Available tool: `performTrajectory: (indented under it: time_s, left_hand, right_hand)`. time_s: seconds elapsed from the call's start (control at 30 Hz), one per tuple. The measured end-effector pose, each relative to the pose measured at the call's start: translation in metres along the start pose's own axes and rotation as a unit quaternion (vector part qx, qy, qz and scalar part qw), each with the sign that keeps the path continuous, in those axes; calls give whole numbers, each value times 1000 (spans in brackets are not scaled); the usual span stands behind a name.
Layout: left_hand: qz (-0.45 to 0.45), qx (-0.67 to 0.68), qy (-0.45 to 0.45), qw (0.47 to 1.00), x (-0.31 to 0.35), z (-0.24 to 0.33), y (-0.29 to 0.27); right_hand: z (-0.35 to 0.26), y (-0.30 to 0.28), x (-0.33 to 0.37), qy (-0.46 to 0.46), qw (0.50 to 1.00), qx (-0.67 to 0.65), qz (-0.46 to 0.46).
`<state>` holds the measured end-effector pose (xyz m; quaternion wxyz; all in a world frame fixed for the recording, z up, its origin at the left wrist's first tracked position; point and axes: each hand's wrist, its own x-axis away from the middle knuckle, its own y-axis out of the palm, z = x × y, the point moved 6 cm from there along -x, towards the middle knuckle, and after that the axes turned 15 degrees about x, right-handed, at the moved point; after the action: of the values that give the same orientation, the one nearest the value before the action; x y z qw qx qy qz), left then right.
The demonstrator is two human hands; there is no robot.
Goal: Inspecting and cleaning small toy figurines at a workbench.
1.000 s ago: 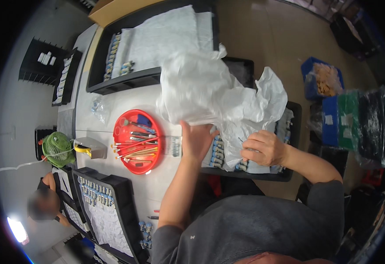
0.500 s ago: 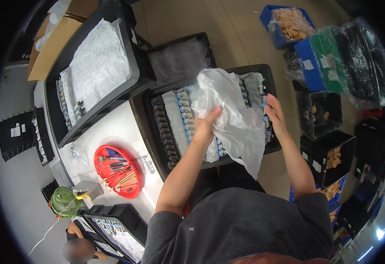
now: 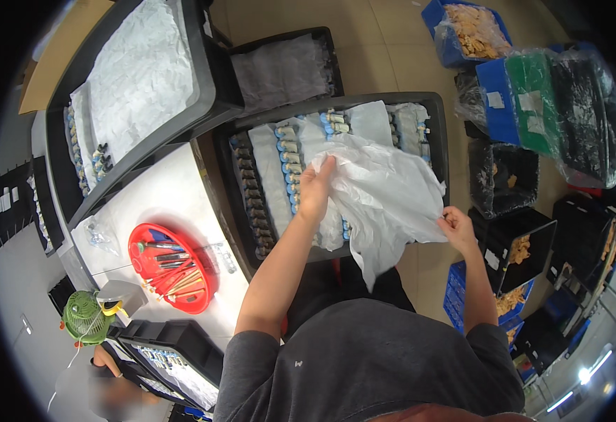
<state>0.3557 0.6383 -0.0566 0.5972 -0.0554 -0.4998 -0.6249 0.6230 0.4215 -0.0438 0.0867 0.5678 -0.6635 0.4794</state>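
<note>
A crumpled white sheet of thin paper [image 3: 386,190] is stretched between my two hands. My left hand [image 3: 316,186] pinches its left edge, while my right hand [image 3: 457,228] grips its lower right corner. Beneath it stands a black crate [image 3: 336,104] holding rows of small figure-like parts. One row of dark parts [image 3: 251,193] lies along the crate's left side. Beside it runs a row of blue and beige parts [image 3: 289,165], with white paper between the rows. Another blue and beige cluster [image 3: 334,123] shows at the far side. The sheet hides much of the crate's middle and right.
To the left, another black crate [image 3: 213,91] with white paper rests on a white table [image 3: 146,183]. A red basin [image 3: 174,267] there holds brushes and tools. Bins of tan parts [image 3: 473,32] and plastic-wrapped crates [image 3: 533,102] stand on the right. A co-worker [image 3: 111,383] is at lower left.
The bunched sheet has been spread wider and lowered toward me. My right hand has moved from the crate's right side down to the sheet's corner and closed on it.
</note>
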Motion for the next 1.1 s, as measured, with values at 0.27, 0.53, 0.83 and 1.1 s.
performTrajectory:
  time_s: [0.27, 0.53, 0.83, 1.1]
  left_hand:
    - [-214, -137, -36, 967, 21, -74, 65]
    - [-242, -87, -65, 964, 30, -119, 42]
    - [-229, -459, -121, 850, 61, -162, -34]
    - [-142, -531, -150, 822, 57, -155, -61]
  right_hand:
    - [-148, -56, -19, -294, 911, 198, 209]
    - [-100, -25, -90, -122, 980, 21, -153]
    - [-47, -64, -116, -25, 998, -32, -52]
    - [-57, -22, -105, -31, 976, -80, -199]
